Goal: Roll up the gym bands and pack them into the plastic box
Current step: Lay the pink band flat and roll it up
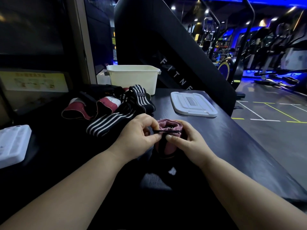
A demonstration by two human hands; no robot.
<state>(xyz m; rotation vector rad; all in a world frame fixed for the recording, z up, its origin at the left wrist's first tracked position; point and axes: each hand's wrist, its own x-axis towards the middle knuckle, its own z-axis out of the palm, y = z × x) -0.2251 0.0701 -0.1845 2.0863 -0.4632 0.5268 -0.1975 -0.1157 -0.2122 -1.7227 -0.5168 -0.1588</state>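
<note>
Pink band [166, 124], one box [132, 77], one lid [193, 103]

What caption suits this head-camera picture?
Left hand pinches a thin black cord across the rolled pink band held in the right hand; plastic box behind.

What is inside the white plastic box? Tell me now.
Only the far inner wall near the rim of the plastic box shows; nothing rises above it. Its front wall hides the bottom.
</note>
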